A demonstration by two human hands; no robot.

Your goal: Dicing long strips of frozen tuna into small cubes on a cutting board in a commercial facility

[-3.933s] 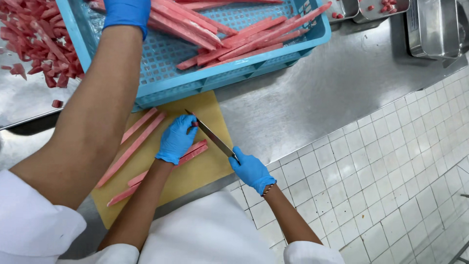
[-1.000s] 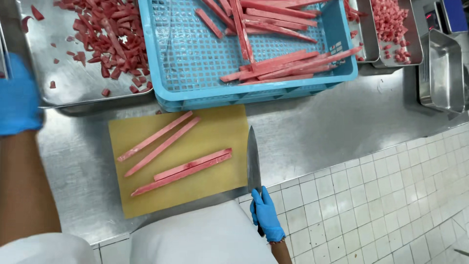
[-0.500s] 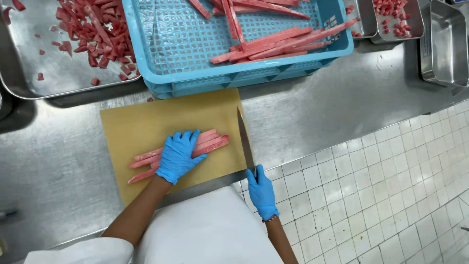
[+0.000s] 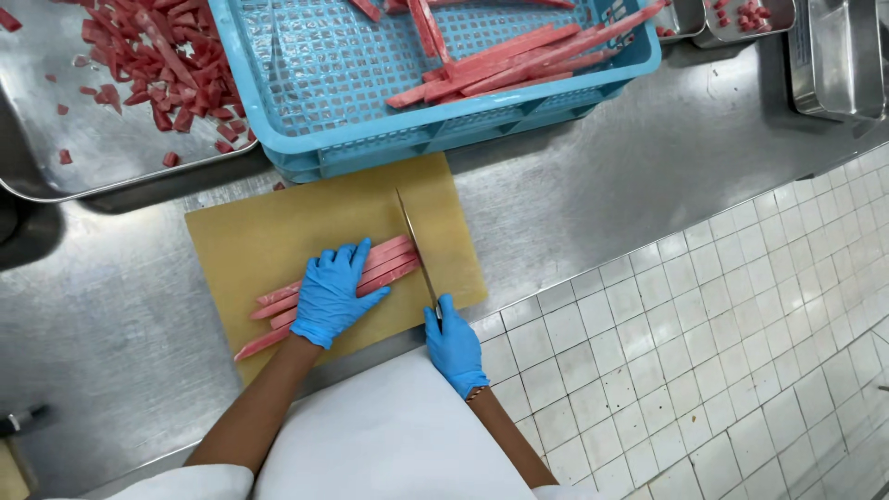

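Several long pink-red strips (image 4: 389,264) lie bunched side by side on a tan cutting board (image 4: 269,231). My left hand (image 4: 331,292), in a blue glove, presses flat on the bunch with fingers spread. My right hand (image 4: 454,344), also gloved blue, grips the handle of a knife (image 4: 414,243). The blade stands upright at the right ends of the strips, touching them.
A blue plastic crate (image 4: 389,139) holding more strips sits just behind the board. A steel tray (image 4: 102,153) of small red cubes lies at the back left. Steel containers (image 4: 838,56) stand at the back right. White tiled floor (image 4: 704,352) shows on the right.
Earlier my left hand was away and the strips lay spread apart. It has since gathered them into a bunch and holds them down, and the knife has come against their right ends.
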